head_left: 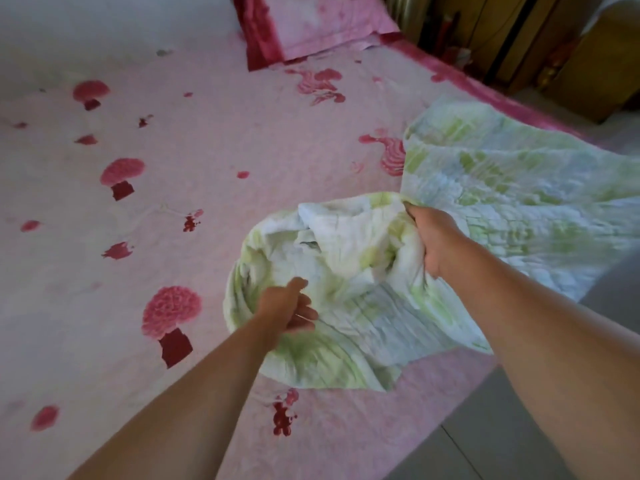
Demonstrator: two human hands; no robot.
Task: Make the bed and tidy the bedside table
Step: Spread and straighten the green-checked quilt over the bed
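The bed (173, 133) fills most of the view. It is covered by a pale pink sheet printed with red and deep pink flower shapes, and the sheet lies fairly flat with only slight creasing. A darker pink border runs along the bed's far right edge.

A green-and-white quilt (485, 188) lies on the right side of the bed, near the person. It is crumpled, not spread. Its right portion hangs out beyond the edge of the bed, over the floor (519, 427). Its left portion is gathered into a loose heap that rests on the sheet.

A pink pillow (322, 26) with a dark red edge sits at the head of the bed, at the top of the view, well apart from the quilt.

Brown wooden furniture (588, 64) stands beyond the bed at upper right. What kind of piece it is cannot be told. The floor alongside the bed is grey and tiled.

Both forearms are bare and reach forward over the bed.

The right hand (436, 240) is clenched around a bunched fold of the quilt near the top of the heap, with cloth pushing out above and below the fist.

The left hand (287, 308) is at the left edge of the heap with its fingers curled and thumb raised. The hand is blurred, and whether it holds any cloth cannot be told.
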